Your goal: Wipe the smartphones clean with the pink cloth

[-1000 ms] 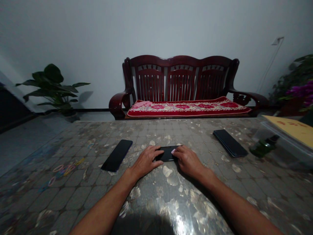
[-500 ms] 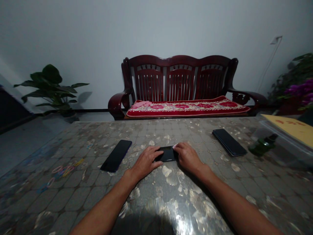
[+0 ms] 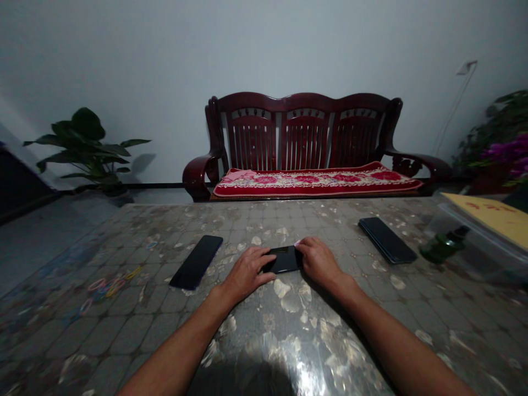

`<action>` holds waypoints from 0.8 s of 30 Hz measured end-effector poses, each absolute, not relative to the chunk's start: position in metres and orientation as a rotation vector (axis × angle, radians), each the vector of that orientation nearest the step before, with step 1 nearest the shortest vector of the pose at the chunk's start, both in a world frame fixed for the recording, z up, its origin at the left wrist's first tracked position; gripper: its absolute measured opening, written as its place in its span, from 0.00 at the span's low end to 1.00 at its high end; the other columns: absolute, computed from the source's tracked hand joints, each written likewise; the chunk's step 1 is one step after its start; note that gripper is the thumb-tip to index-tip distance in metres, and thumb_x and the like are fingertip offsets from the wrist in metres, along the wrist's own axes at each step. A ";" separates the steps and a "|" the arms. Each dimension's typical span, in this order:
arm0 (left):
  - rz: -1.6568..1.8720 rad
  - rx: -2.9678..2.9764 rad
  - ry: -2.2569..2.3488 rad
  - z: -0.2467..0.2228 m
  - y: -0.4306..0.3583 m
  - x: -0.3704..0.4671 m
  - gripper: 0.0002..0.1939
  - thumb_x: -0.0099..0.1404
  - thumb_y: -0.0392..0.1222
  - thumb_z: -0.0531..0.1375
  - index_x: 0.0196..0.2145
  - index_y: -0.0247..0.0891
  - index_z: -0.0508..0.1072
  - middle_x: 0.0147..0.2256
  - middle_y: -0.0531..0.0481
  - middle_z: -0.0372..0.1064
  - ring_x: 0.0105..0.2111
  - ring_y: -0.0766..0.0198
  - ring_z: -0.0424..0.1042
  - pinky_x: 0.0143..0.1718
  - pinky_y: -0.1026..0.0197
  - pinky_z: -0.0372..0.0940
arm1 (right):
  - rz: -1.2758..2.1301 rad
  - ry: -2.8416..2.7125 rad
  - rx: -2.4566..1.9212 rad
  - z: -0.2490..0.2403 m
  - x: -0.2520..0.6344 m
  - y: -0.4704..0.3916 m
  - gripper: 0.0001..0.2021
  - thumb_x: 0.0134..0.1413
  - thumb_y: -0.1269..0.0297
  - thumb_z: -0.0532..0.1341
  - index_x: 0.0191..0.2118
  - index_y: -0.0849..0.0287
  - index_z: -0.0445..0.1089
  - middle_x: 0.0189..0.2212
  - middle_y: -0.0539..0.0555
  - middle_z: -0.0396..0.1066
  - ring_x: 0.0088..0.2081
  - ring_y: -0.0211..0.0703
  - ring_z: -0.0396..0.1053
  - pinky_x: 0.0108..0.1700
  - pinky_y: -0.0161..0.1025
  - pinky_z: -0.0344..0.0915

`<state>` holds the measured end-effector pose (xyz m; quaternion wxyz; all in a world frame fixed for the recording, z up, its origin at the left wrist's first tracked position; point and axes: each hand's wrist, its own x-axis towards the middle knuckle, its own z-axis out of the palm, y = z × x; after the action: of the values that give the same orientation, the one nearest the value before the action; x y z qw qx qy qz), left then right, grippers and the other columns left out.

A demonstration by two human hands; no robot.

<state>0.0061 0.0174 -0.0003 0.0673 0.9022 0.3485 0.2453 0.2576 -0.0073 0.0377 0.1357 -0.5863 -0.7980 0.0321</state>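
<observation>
One dark phone (image 3: pixel 284 261) lies flat on the bench (image 3: pixel 264 316), right in front of you, between both hands. Left hand (image 3: pixel 246 269): fingers and thumb grip the phone's left end, thumb along the near edge. Right hand (image 3: pixel 319 261): fingers pinch a small pink scrap (image 3: pixel 297 243) at the far right corner; cloth or paper, can't tell.

Main risk: if your left grip goes slack, a push from the right could skate the phone, since the bench looks glossy and slick. Scrap is mostly covered by your fingers, so it could slip out or let bare skin smudge the phone's shiny face. Hard pressure on that corner might lift the other end.

Farther out: second phone (image 3: pixel 197 262) sits apart, left of your left hand; a wide elbow swing could shove it into the colored bands (image 3: pixel 113 285). Right side: dark stack (image 3: pixel 386 240), then green bottle (image 3: pixel 442 247) beside the clear tub (image 3: pixel 499 267). Reach low there and the bottle could get knocked; any leak might reach the stack.
</observation>
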 end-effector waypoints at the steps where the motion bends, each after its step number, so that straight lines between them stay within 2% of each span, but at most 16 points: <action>1: 0.738 2.719 1.050 0.000 0.017 0.006 0.25 0.59 0.45 0.73 0.53 0.39 0.77 0.55 0.38 0.73 0.54 0.47 0.72 0.57 0.43 0.68 | 0.111 -2.332 -1.642 0.037 0.255 -0.008 0.20 0.59 0.79 0.54 0.51 0.62 0.77 0.49 0.61 0.75 0.51 0.49 0.68 0.54 0.39 0.62; 5: 0.734 2.714 1.043 0.002 0.016 0.007 0.25 0.59 0.44 0.73 0.53 0.37 0.77 0.56 0.38 0.73 0.54 0.47 0.72 0.57 0.43 0.68 | 0.161 -2.400 -1.500 0.037 0.248 -0.014 0.19 0.59 0.79 0.56 0.50 0.59 0.78 0.47 0.59 0.76 0.49 0.47 0.69 0.53 0.39 0.62; 15: 0.756 2.718 1.039 -0.004 0.019 0.006 0.27 0.57 0.44 0.74 0.53 0.38 0.77 0.56 0.39 0.73 0.55 0.47 0.71 0.57 0.43 0.67 | 0.055 -2.285 -1.806 0.044 0.259 -0.006 0.19 0.60 0.79 0.54 0.50 0.62 0.78 0.49 0.61 0.75 0.50 0.51 0.68 0.52 0.40 0.61; 24: 0.770 2.720 1.007 -0.004 0.020 0.005 0.26 0.58 0.46 0.73 0.53 0.38 0.76 0.55 0.39 0.74 0.54 0.48 0.72 0.56 0.44 0.68 | 0.160 -2.403 -1.482 0.034 0.243 -0.009 0.19 0.59 0.78 0.55 0.50 0.60 0.78 0.48 0.58 0.76 0.49 0.46 0.68 0.53 0.38 0.61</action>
<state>0.0051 0.0204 -0.0045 0.0701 0.9042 0.3347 0.2561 0.2432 -0.0091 0.0340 0.1564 -0.5177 -0.8393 0.0560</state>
